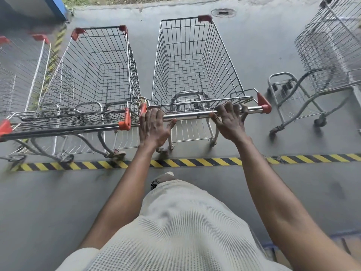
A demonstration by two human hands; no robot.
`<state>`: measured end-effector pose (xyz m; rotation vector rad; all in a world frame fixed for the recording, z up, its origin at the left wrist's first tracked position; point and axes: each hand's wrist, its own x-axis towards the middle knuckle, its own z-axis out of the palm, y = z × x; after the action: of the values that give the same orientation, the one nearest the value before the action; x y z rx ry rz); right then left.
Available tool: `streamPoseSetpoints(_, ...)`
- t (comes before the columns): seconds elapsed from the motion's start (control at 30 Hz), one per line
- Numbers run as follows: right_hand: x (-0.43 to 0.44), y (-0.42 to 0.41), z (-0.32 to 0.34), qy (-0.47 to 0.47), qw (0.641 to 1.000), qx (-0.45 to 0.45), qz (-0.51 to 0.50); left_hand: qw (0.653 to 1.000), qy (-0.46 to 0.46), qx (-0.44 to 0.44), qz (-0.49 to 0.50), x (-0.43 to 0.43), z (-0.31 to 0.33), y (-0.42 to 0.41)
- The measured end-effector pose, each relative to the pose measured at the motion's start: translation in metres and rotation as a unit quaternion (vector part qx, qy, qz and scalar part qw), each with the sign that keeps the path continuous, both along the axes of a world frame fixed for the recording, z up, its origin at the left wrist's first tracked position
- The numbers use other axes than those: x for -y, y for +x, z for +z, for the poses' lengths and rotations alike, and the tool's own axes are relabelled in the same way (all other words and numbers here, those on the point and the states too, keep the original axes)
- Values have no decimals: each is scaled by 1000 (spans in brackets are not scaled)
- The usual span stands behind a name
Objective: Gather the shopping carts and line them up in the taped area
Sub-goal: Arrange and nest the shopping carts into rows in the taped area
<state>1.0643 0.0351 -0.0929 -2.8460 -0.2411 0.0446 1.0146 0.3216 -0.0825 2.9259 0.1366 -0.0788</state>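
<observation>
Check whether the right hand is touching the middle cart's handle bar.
Touching. The head view shows the right hand with fingers curled over the handle bar of the middle cart.

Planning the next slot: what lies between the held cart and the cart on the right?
Only bare concrete floor separates held cart and right cart, per head view.

The grey concrete floor (pixel 273 45) carries four wire shopping carts on their wheels. The far-left cart (pixel 19 75), left cart (pixel 101 65) and middle cart (pixel 191 55) stand side by side just beyond a yellow-and-black tape strip (pixel 195 162). The right cart (pixel 328 45) stands well apart, angled. A second striped strip (pixel 58 40) runs along the left. A drain cover (pixel 223 12) lies near the floor's far edge.
</observation>
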Motion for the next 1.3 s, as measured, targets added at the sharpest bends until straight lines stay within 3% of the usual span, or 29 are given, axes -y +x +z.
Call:
streamPoseSetpoints(0.13,2,-9,3,16,1000,21,0,998,28,57,-22,-1,-1,-7)
streamPoseSetpoints(0.63,0,-25,-1,8,1000,13,-6,994,3,109,-13,-1,-8,-23)
streamPoseSetpoints(0.73,-1,-25,-1,15,1000,11,-9,970,-60,220,81,-1,-19,-38)
streamPoseSetpoints(0.8,-1,-25,-3,20,1000,14,-10,892,-198,324,244,5,-19,-54)
streamPoseSetpoints(0.83,-2,-26,-3,22,1000,15,-11,823,-308,332,343,6,-13,-60)
streamPoseSetpoints(0.87,-2,-26,-3,25,999,17,-11,724,-440,301,438,3,-5,-61)
streamPoseSetpoints(0.93,-5,-26,-3,29,999,18,-13,468,-666,160,558,-16,5,-53)
streamPoseSetpoints(0.97,-6,-27,-3,29,999,19,-14,344,-739,98,571,-26,10,-48)
streamPoseSetpoints(1.0,-6,-27,-3,31,999,20,-15,258,-786,75,557,-37,11,-41)
streamPoseSetpoints(1.03,-6,-28,-4,33,999,22,-17,213,-811,84,538,-44,11,-32)
streamPoseSetpoints(1.17,-8,-28,-4,41,999,20,-19,138,-835,143,512,-52,25,0)
streamPoseSetpoints(1.3,-7,-27,-6,43,999,23,-21,147,-840,160,498,-52,25,6)
